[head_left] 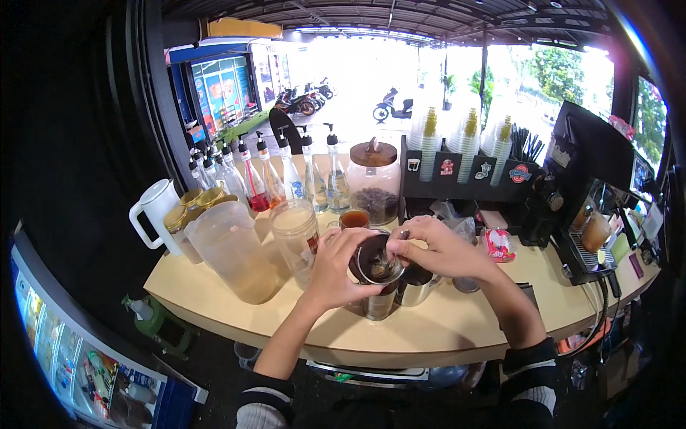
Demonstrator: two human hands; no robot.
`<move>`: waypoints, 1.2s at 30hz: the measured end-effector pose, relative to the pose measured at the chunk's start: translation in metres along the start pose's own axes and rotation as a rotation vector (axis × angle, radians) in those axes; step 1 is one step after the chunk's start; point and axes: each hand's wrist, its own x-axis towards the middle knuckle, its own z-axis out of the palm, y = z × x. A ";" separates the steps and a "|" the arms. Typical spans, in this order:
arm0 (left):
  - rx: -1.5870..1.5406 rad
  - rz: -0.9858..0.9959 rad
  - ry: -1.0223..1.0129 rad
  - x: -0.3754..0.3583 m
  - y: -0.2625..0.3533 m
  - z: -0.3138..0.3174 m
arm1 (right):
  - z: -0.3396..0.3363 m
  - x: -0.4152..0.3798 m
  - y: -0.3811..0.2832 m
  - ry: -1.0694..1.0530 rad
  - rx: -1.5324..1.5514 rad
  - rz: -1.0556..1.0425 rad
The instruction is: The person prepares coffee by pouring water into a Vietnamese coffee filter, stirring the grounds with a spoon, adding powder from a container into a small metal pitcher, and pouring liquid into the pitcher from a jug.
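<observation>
Hands meet at the counter's (429,336) middle over a metal shaker (376,275). The left hand (341,266) wraps the shaker's side, fingers curled round it; the right hand (437,250) pinches a thin tool or straw at the shaker's mouth, fingertips pressed together. The shaker stands on the counter, upright, with dark liquid seemingly inside, so filling looks done and mixing seems under way; no drink has reached a serving cup. A second metal cup (414,284) sits touching at three o'clock. At nine o'clock stand a jug (236,250) and a jar (294,232); at twelve, a small glass of brown liquid (355,218) and syrup bottles (286,171). Stickers on the cup rack (464,168) are too small to read.
</observation>
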 end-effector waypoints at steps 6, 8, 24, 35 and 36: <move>-0.231 -0.243 0.009 -0.008 -0.006 0.013 | 0.002 0.003 0.022 0.217 0.169 0.007; -0.215 -0.246 0.019 -0.010 -0.006 0.016 | 0.008 0.001 0.028 0.265 0.295 0.068; -0.343 -0.278 -0.032 -0.012 -0.009 0.015 | 0.030 0.001 0.028 0.305 0.065 0.089; -0.049 0.011 -0.108 0.018 0.005 0.001 | 0.026 -0.010 0.031 0.289 0.083 0.003; -0.052 0.010 -0.107 0.018 0.004 0.004 | 0.026 -0.014 0.033 0.288 0.082 0.005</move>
